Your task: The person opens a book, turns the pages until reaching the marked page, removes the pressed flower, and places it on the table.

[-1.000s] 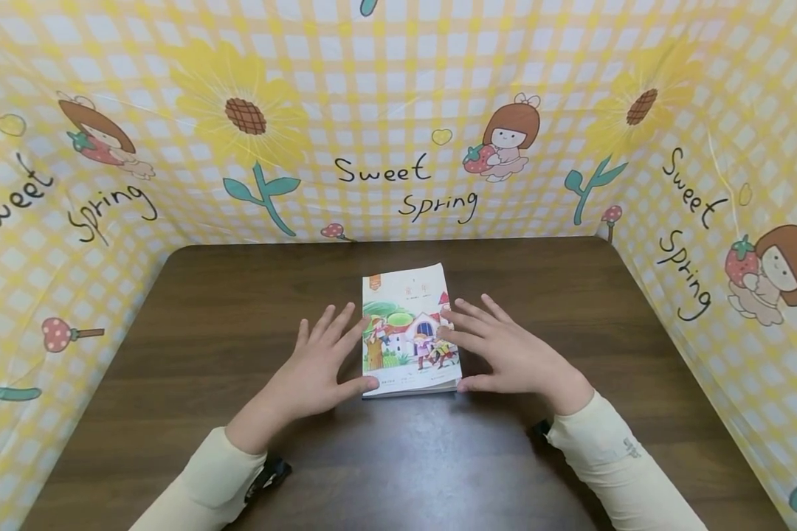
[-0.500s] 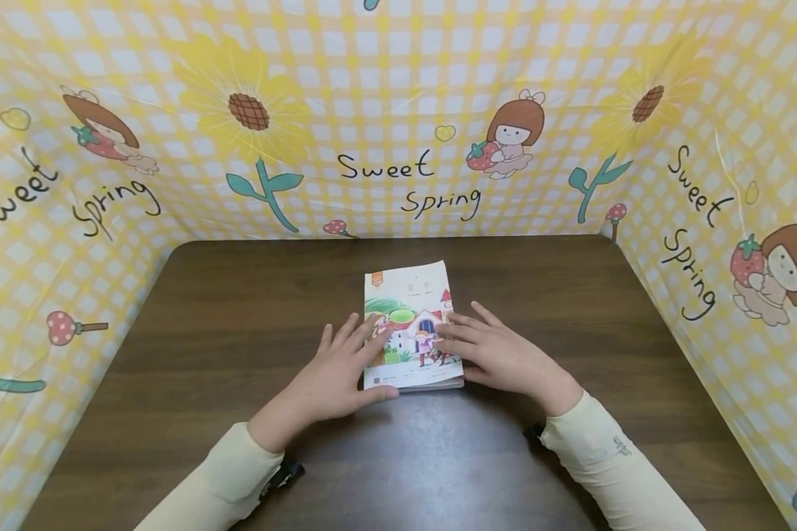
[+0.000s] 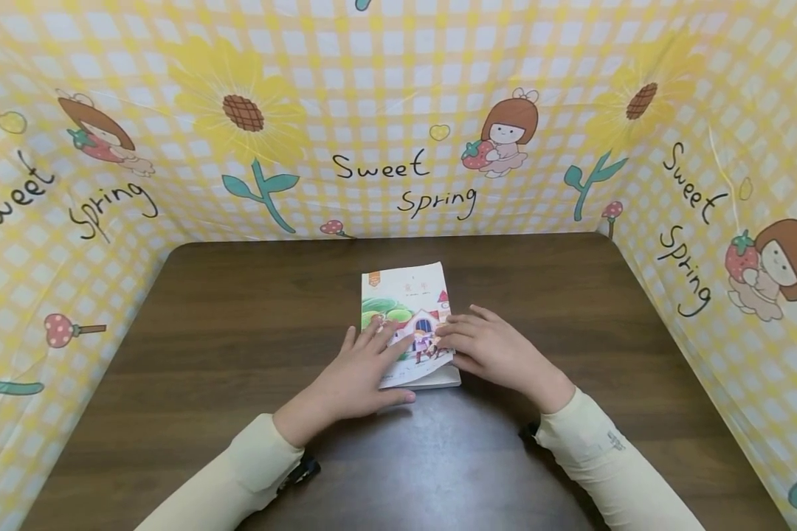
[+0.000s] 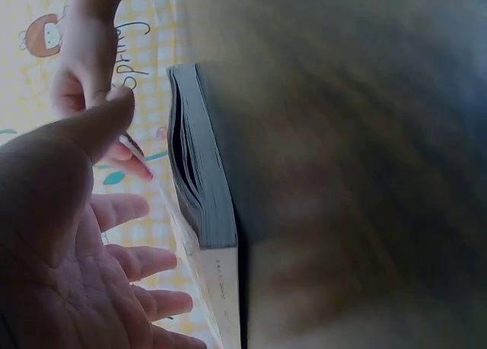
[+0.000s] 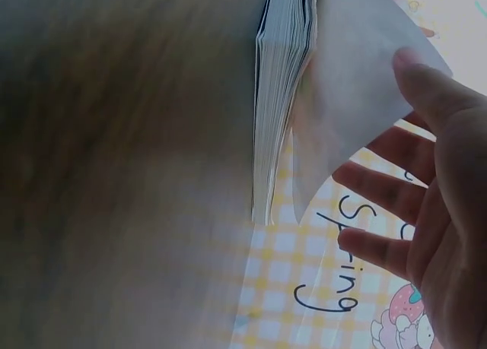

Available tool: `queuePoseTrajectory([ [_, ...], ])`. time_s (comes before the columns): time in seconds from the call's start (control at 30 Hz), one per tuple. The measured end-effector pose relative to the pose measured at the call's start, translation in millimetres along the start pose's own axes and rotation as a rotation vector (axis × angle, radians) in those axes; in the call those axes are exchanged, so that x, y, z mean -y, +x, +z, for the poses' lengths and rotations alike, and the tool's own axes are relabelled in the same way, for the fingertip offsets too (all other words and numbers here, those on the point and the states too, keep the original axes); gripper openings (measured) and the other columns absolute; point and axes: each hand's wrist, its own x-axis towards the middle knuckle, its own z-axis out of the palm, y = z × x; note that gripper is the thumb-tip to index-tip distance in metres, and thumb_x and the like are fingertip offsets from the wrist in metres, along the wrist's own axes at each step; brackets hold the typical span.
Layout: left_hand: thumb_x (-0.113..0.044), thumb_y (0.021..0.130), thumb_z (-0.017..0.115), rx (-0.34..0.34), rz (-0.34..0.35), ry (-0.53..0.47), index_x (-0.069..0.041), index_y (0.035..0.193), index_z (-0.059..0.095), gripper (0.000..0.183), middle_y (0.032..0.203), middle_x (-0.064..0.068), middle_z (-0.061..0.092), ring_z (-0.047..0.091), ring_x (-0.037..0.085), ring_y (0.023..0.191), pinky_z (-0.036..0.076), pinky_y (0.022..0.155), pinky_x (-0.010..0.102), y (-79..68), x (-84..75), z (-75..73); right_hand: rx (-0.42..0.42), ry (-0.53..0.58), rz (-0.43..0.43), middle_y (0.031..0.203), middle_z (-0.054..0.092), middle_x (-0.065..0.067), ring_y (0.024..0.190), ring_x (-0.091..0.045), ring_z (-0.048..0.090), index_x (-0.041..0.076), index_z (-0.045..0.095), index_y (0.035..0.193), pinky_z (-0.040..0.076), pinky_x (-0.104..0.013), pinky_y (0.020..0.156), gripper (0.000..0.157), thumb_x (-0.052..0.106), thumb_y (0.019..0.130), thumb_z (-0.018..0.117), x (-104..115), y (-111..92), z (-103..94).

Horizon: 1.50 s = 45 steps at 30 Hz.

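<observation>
A paperback book (image 3: 398,287) with an illustrated front cover lies on the dark wooden table. My right hand (image 3: 505,358) pinches the lower right corner of its cover (image 5: 358,83), thumb inside and fingers on the outer face. That corner is lifted and bent away from the page block (image 5: 281,75). Spread over the left part of the cover is my left hand (image 3: 355,376), fingers straight and thumb out past the bottom edge. In the left wrist view its fingertips (image 4: 171,303) are close to the cover; whether they touch I cannot tell. Inner pages are mostly hidden.
Brown wooden table (image 3: 239,317) surrounds the book. A yellow checked cloth (image 3: 385,88) printed with flowers and cartoon figures stands behind it and along both sides. Dark straps (image 3: 299,472) show at the wrists, by the pale sleeves.
My left hand has moved right, further over the cover. The right hand has closed in on the cover's lower right corner, which has risen and curled away from the pages.
</observation>
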Motion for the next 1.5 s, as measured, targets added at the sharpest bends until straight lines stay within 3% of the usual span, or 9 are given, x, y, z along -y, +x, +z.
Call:
queuePoseTrajectory([
  [0.4, -0.045, 0.102, 0.061, -0.022, 0.025, -0.042, -0.029, 0.152, 0.052, 0.054, 0.159, 0.008, 0.047, 0.034, 0.040, 0.150, 0.032, 0.116, 0.064, 1.4, -1.2, 0.6, -0.118, 0.105, 0.128, 0.119, 0.073, 0.004, 0.121, -0.020, 0.065, 0.020, 0.074, 0.115, 0.048, -0.046, 0.107, 0.024, 0.037, 0.099, 0.069, 9, 12, 0.6],
  [0.5, -0.039, 0.104, 0.059, -0.038, 0.029, -0.098, -0.028, 0.153, 0.050, 0.051, 0.156, 0.004, 0.052, 0.039, 0.038, 0.148, 0.034, 0.117, 0.059, 1.2, -0.6, -1.6, -0.182, 0.116, 0.204, 0.123, 0.071, 0.000, 0.122, -0.022, 0.064, 0.016, 0.071, 0.121, 0.048, -0.045, 0.106, 0.031, 0.036, 0.097, 0.071, 8, 9, -1.6],
  [0.63, -0.033, 0.106, 0.056, -0.053, -0.025, -0.201, -0.026, 0.154, 0.049, 0.049, 0.153, 0.003, 0.055, 0.044, 0.034, 0.146, 0.038, 0.116, 0.055, -1.8, 2.2, -3.6, -0.237, 0.122, 0.344, 0.133, 0.067, -0.005, 0.127, -0.025, 0.061, 0.014, 0.065, 0.134, 0.048, -0.048, 0.106, 0.044, 0.033, 0.096, 0.073, 8, 6, -3.5],
  [0.77, -0.031, 0.106, 0.057, -0.104, -0.077, -0.283, -0.021, 0.151, 0.054, 0.046, 0.147, 0.006, 0.060, 0.054, 0.027, 0.138, 0.045, 0.111, 0.051, -7.4, 7.7, -4.3, -0.158, 0.153, 0.339, 0.138, 0.064, -0.008, 0.131, -0.028, 0.059, 0.013, 0.066, 0.133, 0.046, -0.049, 0.109, 0.041, 0.030, 0.096, 0.072, 11, 6, -3.7],
  [0.93, -0.030, 0.103, 0.063, -0.200, -0.124, -0.343, -0.019, 0.156, 0.046, 0.057, 0.148, 0.006, 0.059, 0.058, 0.022, 0.133, 0.050, 0.106, 0.047, -15.3, 13.5, -7.9, 0.058, 0.168, 0.156, 0.145, 0.060, -0.010, 0.136, -0.030, 0.054, 0.013, 0.069, 0.131, 0.040, -0.056, 0.113, 0.041, 0.032, 0.095, 0.074, 16, 7, -0.6],
  [1.03, -0.031, 0.093, 0.077, -0.289, -0.153, -0.289, -0.018, 0.165, 0.023, 0.090, 0.156, 0.008, 0.050, 0.051, 0.028, 0.141, 0.045, 0.111, 0.051, -20.5, 16.1, -13.3, 0.169, 0.188, 0.099, 0.153, 0.053, -0.010, 0.143, -0.032, 0.048, 0.014, 0.066, 0.135, 0.033, -0.061, 0.116, 0.048, 0.037, 0.094, 0.075, 19, 6, 2.3],
  [1.17, -0.036, 0.073, 0.095, -0.466, -0.129, -0.105, -0.017, 0.165, -0.007, 0.139, 0.168, 0.014, 0.027, 0.032, 0.037, 0.151, 0.033, 0.117, 0.059, -26.1, 21.5, -18.8, 0.262, 0.209, 0.101, 0.160, 0.045, -0.009, 0.149, -0.033, 0.040, 0.015, 0.061, 0.141, 0.027, -0.062, 0.120, 0.059, 0.045, 0.093, 0.075, 21, 3, 5.0],
  [1.37, -0.055, 0.046, 0.101, -0.746, -0.001, 0.266, -0.022, 0.165, 0.001, 0.159, 0.169, 0.022, 0.006, 0.011, 0.045, 0.156, 0.009, 0.118, 0.073, -35.1, 38.7, -24.7, 0.273, 0.194, 0.102, 0.160, 0.044, -0.008, 0.149, -0.032, 0.040, 0.016, 0.060, 0.142, 0.028, -0.062, 0.119, 0.058, 0.041, 0.092, 0.076, 23, 2, 7.3],
  [1.5, -0.069, 0.048, 0.094, -0.748, 0.019, 0.487, -0.021, 0.165, 0.018, 0.148, 0.170, 0.018, 0.014, 0.013, 0.044, 0.155, -0.002, 0.114, 0.078, -41.2, 45.3, -29.5, 0.257, 0.169, 0.097, 0.158, 0.047, -0.008, 0.147, -0.031, 0.043, 0.016, 0.062, 0.139, 0.033, -0.062, 0.116, 0.055, 0.035, 0.091, 0.079, 25, 5, 7.0],
])
